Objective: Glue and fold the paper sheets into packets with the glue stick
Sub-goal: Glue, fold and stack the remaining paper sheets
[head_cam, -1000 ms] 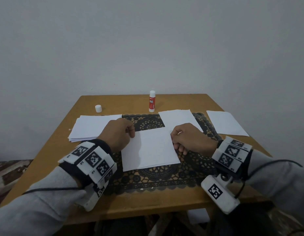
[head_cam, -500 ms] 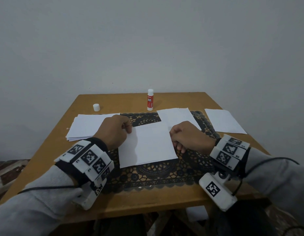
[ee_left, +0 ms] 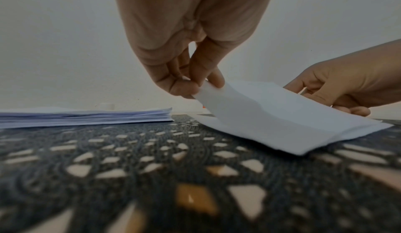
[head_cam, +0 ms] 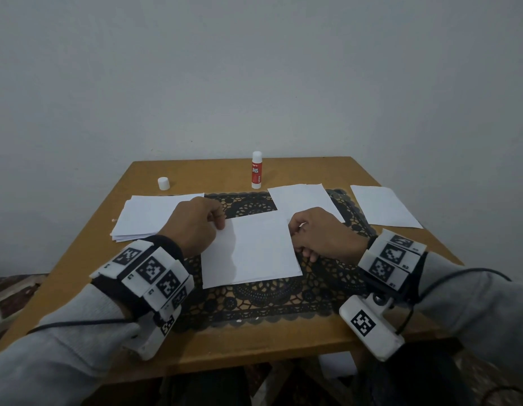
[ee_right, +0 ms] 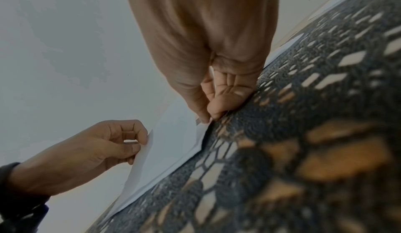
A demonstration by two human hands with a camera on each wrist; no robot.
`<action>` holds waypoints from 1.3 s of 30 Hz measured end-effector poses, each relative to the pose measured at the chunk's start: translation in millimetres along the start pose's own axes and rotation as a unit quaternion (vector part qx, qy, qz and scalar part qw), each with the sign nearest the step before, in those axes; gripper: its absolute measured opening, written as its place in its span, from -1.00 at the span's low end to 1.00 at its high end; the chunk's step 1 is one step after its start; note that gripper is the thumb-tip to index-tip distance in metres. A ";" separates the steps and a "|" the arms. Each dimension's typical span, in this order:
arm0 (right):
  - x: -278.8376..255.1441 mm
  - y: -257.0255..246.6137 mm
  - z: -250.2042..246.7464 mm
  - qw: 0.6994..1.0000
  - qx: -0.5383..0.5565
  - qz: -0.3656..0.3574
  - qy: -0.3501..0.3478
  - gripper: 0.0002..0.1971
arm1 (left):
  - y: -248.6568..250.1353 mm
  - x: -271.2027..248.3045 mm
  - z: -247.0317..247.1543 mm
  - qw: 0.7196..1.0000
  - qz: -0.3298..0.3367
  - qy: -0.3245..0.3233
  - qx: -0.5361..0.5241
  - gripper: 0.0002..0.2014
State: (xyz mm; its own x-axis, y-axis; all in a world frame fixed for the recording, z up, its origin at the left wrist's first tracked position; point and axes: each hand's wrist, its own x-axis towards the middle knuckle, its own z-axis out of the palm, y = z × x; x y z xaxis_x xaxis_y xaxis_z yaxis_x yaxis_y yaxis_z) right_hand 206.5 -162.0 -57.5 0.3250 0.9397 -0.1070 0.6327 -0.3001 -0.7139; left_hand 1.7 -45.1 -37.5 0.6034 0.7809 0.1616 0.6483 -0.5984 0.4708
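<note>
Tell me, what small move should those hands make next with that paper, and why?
Probably bring the lifted far edge toward the near edge to fold. The left hand and right hand each pinch a far corner of the sheet, already raised off the mat.

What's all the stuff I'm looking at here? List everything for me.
glue stick: one, white and red, upright, uncapped, far middle of the table.
cap: one, white, far left.
paper stack: one, white, left.
centre sheet: white, layered, on the mat, its left edge lifted.
loose sheets: two, white, one behind the centre sheet, one far right.
lace mat: one, black, centre.
table: one, wooden.
left hand: pinches the centre sheet's left edge.
right hand: pinches its right edge.
wrist cameras: two, white with black markers.
</note>
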 end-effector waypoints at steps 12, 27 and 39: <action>3.8 -2.5 1.4 0.999 -0.040 0.004 -0.007 -0.85 | 3.0 -2.6 -2.7 1.000 -0.011 0.019 -0.005 -0.69; 5.2 -1.5 0.4 0.997 -0.073 0.001 -0.012 -0.96 | -3.8 2.8 -0.5 0.996 0.002 0.083 -0.046 -0.67; 5.2 3.8 2.2 1.000 -0.013 0.001 0.010 -0.88 | -0.3 -0.4 1.9 0.996 0.011 -0.083 0.012 -0.60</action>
State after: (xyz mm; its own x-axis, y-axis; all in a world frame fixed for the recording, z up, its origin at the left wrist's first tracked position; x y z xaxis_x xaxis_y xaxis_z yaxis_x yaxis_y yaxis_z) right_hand 209.1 -157.9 -62.4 0.3410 0.9354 -0.0940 0.6503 -0.3069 -0.6949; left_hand 2.1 -45.6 -39.4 0.6852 0.7279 0.0244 0.6438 -0.6210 0.4471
